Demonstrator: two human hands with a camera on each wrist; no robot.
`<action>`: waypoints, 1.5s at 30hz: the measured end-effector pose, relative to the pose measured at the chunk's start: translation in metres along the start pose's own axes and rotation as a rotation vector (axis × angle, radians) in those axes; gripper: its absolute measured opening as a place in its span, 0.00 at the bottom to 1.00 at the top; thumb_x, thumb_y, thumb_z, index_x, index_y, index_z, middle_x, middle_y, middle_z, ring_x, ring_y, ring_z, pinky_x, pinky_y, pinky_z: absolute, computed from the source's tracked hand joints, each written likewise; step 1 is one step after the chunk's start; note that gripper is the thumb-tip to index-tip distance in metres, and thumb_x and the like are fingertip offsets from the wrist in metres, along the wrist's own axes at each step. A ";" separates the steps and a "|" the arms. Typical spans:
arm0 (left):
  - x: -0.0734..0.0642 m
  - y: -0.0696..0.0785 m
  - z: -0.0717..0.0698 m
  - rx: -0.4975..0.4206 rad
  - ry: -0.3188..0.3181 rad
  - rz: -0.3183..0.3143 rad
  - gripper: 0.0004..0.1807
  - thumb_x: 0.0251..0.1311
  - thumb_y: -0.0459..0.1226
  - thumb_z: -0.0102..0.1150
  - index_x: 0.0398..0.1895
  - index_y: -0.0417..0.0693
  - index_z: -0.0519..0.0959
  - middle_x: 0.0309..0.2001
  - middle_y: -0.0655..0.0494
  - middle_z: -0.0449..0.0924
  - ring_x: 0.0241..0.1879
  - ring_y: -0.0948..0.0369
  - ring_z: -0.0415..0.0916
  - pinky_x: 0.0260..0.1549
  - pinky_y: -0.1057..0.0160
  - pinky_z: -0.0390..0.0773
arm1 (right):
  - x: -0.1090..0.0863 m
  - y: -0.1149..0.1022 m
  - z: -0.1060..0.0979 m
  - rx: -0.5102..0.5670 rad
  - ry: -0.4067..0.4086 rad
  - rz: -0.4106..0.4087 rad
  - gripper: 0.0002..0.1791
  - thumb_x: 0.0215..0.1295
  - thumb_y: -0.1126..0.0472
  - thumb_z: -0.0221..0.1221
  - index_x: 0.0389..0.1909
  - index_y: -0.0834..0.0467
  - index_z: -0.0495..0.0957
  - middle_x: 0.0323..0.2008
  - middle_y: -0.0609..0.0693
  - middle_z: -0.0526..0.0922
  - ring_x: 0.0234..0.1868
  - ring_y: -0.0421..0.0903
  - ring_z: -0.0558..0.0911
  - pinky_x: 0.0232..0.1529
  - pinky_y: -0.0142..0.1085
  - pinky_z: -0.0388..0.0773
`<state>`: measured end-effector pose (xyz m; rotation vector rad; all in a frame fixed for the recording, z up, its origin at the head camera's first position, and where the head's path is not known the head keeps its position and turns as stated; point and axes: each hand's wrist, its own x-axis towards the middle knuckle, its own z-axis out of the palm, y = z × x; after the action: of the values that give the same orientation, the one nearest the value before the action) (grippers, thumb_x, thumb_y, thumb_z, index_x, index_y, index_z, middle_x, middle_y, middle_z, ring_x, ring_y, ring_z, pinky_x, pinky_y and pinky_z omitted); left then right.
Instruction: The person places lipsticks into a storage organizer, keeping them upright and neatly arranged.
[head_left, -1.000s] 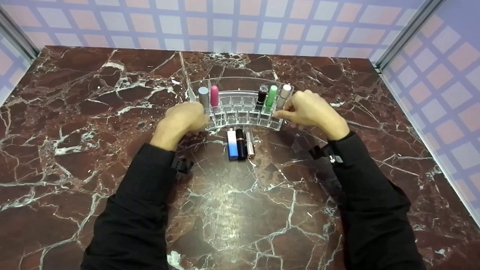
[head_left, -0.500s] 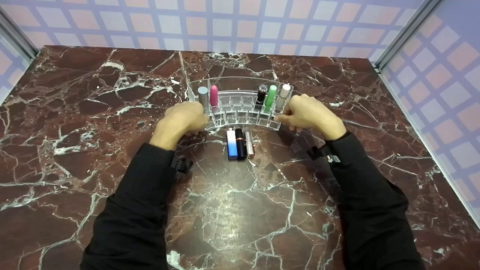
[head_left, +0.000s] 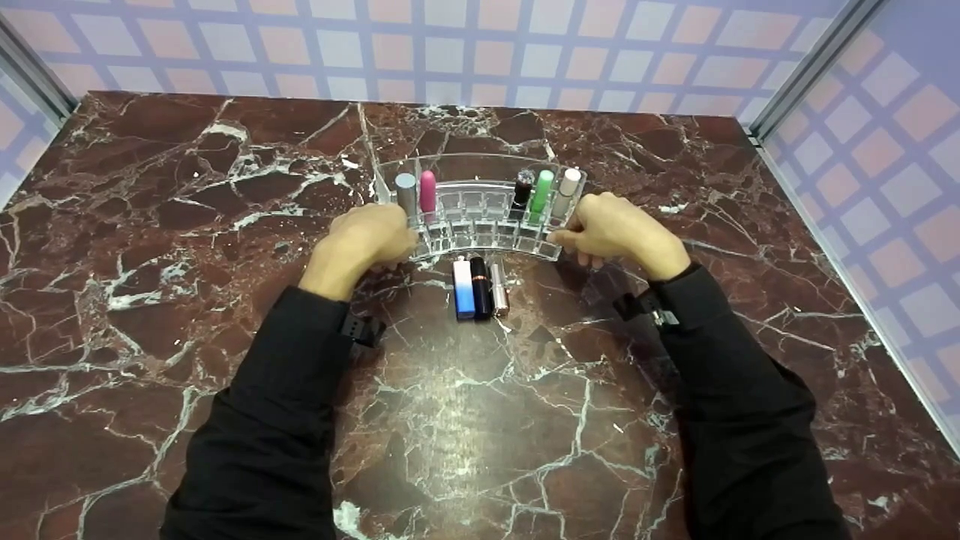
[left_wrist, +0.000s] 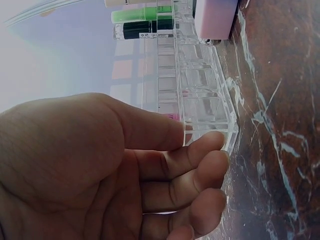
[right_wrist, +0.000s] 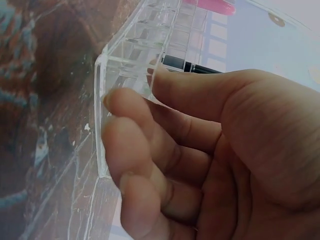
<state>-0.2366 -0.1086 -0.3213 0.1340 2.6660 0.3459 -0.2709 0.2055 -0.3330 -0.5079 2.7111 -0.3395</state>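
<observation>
A clear curved lipstick organizer (head_left: pixel 476 240) stands on the table with tiered compartments. My left hand (head_left: pixel 367 236) pinches its left end between thumb and curled fingers, seen closely in the left wrist view. At the right end, my right hand (head_left: pixel 624 232) holds it the same way, thumb on the inner side of the wall. In its back row stand a grey tube (head_left: pixel 406 193) and a pink tube (head_left: pixel 427 192) at left. A black tube (head_left: pixel 523 191), a green tube (head_left: pixel 541 193) and a pale tube (head_left: pixel 568 189) are at right.
Just in front of the organizer lie a white-and-blue lipstick (head_left: pixel 464 291), a black lipstick (head_left: pixel 481 289) and a rose-gold lipstick (head_left: pixel 499 291), side by side. A marble-patterned table (head_left: pixel 480 450) spreads around, with checkered panels (head_left: pixel 480 60) behind and at the sides.
My right hand has shifted slightly left and toward me, and the organizer has moved very slightly left with it. The left hand and the three lying lipsticks are almost unmoved.
</observation>
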 end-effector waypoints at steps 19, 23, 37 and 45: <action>0.007 0.004 0.008 0.072 0.110 -0.025 0.12 0.68 0.40 0.50 0.26 0.46 0.74 0.42 0.43 0.79 0.36 0.50 0.74 0.33 0.55 0.76 | 0.001 0.002 0.006 0.086 0.009 -0.025 0.21 0.79 0.53 0.57 0.29 0.62 0.87 0.21 0.50 0.86 0.20 0.46 0.85 0.27 0.41 0.85; 0.009 0.003 0.012 0.078 0.152 -0.021 0.15 0.70 0.42 0.50 0.24 0.47 0.72 0.40 0.43 0.79 0.35 0.50 0.74 0.29 0.56 0.73 | 0.001 0.001 0.006 0.079 0.015 -0.025 0.21 0.79 0.53 0.57 0.28 0.62 0.86 0.20 0.49 0.86 0.20 0.46 0.85 0.27 0.41 0.85; 0.010 0.003 0.015 0.067 0.185 -0.032 0.17 0.71 0.44 0.49 0.23 0.49 0.71 0.38 0.43 0.79 0.33 0.50 0.73 0.26 0.59 0.69 | 0.002 0.000 0.005 0.047 0.022 -0.043 0.21 0.79 0.53 0.57 0.28 0.61 0.86 0.20 0.49 0.86 0.21 0.48 0.86 0.24 0.36 0.83; 0.003 0.006 0.008 0.070 0.095 -0.044 0.15 0.73 0.43 0.45 0.31 0.46 0.77 0.44 0.42 0.79 0.37 0.49 0.74 0.32 0.56 0.74 | 0.001 -0.001 0.005 0.038 0.037 -0.044 0.22 0.79 0.52 0.57 0.26 0.60 0.86 0.19 0.48 0.85 0.20 0.47 0.85 0.23 0.35 0.82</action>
<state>-0.2351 -0.1004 -0.3278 0.0823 2.7716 0.2504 -0.2694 0.2034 -0.3376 -0.5567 2.7264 -0.4157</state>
